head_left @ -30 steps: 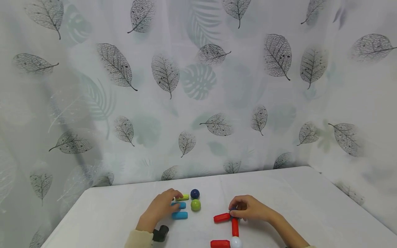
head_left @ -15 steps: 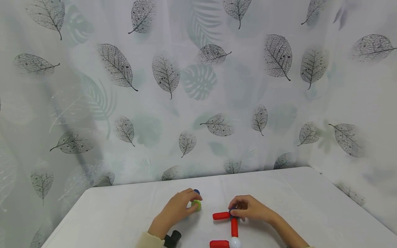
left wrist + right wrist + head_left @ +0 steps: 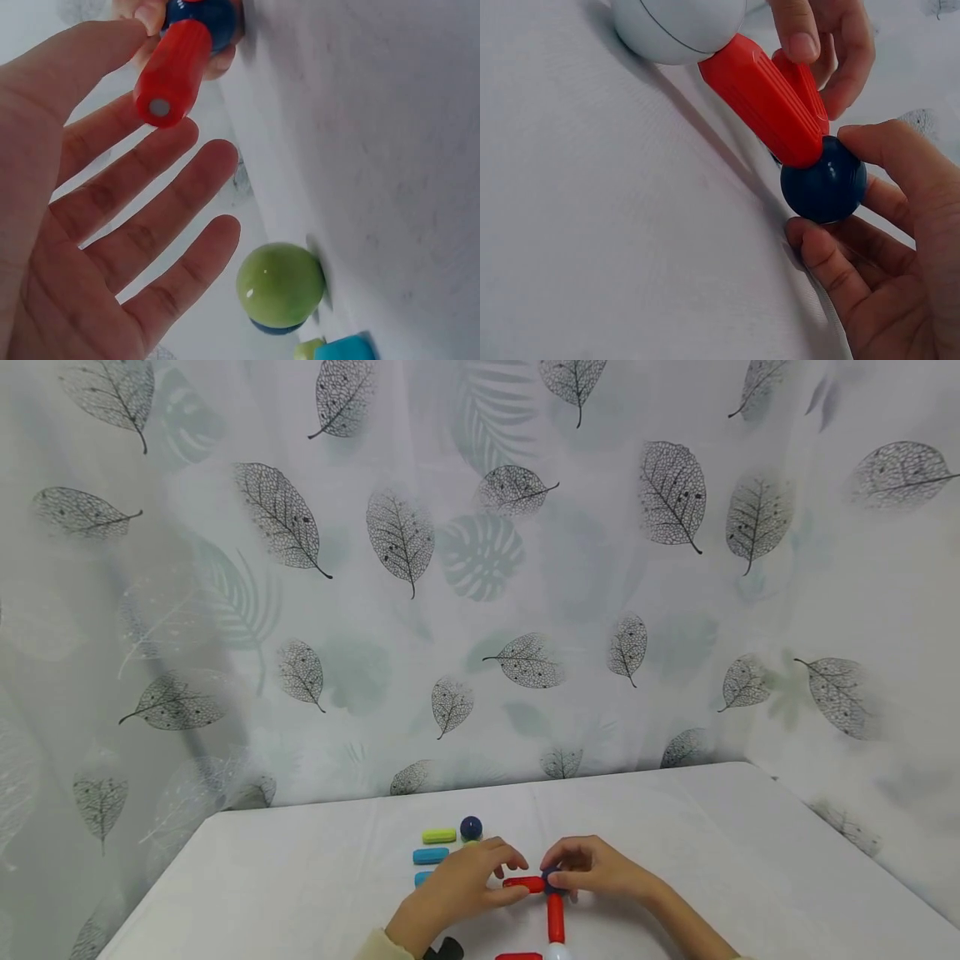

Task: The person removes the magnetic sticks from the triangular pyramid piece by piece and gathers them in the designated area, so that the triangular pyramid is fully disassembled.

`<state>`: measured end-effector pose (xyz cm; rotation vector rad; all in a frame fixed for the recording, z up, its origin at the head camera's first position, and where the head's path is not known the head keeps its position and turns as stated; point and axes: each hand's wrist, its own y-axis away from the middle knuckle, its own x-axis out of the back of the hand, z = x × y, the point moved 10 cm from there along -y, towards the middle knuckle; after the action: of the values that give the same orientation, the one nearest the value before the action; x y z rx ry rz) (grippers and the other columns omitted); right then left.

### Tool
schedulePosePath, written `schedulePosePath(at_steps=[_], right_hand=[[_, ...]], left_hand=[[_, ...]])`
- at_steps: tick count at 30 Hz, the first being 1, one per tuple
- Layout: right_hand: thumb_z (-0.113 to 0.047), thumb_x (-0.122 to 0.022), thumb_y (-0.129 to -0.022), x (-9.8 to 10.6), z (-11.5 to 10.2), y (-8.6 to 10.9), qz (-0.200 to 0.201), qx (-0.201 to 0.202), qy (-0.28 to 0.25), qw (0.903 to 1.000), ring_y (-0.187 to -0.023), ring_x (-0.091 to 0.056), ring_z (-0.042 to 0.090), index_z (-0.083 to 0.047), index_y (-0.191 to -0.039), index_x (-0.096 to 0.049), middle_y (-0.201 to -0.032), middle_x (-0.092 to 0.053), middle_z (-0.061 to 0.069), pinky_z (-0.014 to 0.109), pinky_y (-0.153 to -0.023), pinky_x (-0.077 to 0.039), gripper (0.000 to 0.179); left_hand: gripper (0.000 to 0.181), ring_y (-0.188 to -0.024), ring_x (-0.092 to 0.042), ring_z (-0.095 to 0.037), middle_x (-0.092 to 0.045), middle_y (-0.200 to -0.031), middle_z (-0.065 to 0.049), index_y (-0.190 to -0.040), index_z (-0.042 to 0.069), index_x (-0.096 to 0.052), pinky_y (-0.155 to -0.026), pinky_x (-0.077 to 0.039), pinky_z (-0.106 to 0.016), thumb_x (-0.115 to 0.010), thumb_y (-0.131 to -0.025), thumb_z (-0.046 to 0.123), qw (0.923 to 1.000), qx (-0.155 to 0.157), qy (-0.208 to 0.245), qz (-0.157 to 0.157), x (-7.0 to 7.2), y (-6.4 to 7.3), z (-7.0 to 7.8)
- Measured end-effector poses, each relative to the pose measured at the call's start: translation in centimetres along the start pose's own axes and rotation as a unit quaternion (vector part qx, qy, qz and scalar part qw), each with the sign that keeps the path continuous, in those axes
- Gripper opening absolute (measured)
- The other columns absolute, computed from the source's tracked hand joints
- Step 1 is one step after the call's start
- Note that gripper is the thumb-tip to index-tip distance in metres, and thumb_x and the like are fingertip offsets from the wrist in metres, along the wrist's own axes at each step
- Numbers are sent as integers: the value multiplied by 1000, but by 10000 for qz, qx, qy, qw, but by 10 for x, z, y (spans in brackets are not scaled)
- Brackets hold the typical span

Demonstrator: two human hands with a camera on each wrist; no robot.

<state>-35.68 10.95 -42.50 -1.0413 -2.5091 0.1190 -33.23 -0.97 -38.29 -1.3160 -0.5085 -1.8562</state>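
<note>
My right hand (image 3: 600,868) pinches a dark blue ball (image 3: 823,180) between thumb and fingers. Two red rods join onto that ball: one (image 3: 525,884) points left, the other (image 3: 556,917) runs toward me to a white ball (image 3: 679,22). Another red rod (image 3: 519,957) lies beside the white ball at the lower frame edge. Fingers spread, my left hand (image 3: 472,878) is around the free end of the left-pointing rod. In the left wrist view its thumb lies close by that red rod (image 3: 172,75), whose end shows a grey disc.
Left of the hands on the white table (image 3: 675,827) are a yellow-green rod (image 3: 439,836), a blue rod (image 3: 431,856) and another blue rod (image 3: 422,877), partly hidden. A second dark blue ball (image 3: 471,827) stands behind a green ball (image 3: 280,285). A leaf-patterned curtain (image 3: 480,610) hangs behind.
My left hand has moved right, from over the blue rods past the green ball to the red rod. The right hand and the joined pieces have shifted slightly left and toward me.
</note>
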Motion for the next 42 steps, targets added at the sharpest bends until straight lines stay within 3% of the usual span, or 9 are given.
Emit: schedulePosePath(at_steps=[3, 11, 22, 30, 37, 42], right_hand=[[-6, -59, -95, -3, -2, 0, -69, 101, -87, 9999, -71, -61, 11, 8, -114, -61, -101, -65, 24, 22, -64, -53, 23], [-6, -61, -95, -8, 0, -1, -177, 99, -294, 9994, -71, -59, 5, 6, -114, -62, -99, -68, 8, 20, -63, -52, 23], [-9, -62, -95, -12, 2, 0, -239, -115, -363, 9990, -76, -58, 4, 4, -117, -62, -103, -62, 30, 17, -65, -50, 25], [-10, -63, -95, -13, 3, 0, -303, -195, -510, 9981, -77, -57, 4, 7, -117, -61, -101, -66, 9, 16, -66, -49, 28], [-9, -62, -95, -12, 4, 1, -298, -143, -609, 9976, -80, -58, 5, 11, -116, -59, -102, -66, 22, 17, -68, -50, 29], [-8, -60, -96, -14, 5, 2, -366, -161, -734, 9965, -77, -58, 4, 12, -117, -58, -100, -69, 7, 16, -68, -50, 29]], left_hand=[[28, -83, -54, 1, -61, -100, 14, -109, 22, -69, -71, -48, -16, -74, -86, 37, 9999, -97, -15, -109, -5, -1, 3], [24, -76, -51, 3, -61, -90, 13, -108, 19, -69, -70, -47, -13, -76, -86, 26, 9996, -198, -93, -202, -12, -1, 9], [23, -75, -51, 4, -62, -88, 13, -108, 18, -70, -73, -48, -14, -75, -87, 23, 9993, -319, -57, -204, -19, -4, 8], [21, -77, -51, 3, -63, -91, 14, -108, 18, -70, -75, -48, -15, -73, -88, 22, 9988, -372, -2, -326, -19, -4, 8], [19, -77, -51, 2, -63, -89, 15, -104, 20, -71, -76, -48, -15, -76, -86, 23, 9977, -57, 193, -643, -22, -1, 2], [18, -76, -51, 2, -61, -86, 15, -103, 20, -70, -75, -49, -16, -76, -86, 21, 9969, 66, 534, -568, -19, 7, -9]])
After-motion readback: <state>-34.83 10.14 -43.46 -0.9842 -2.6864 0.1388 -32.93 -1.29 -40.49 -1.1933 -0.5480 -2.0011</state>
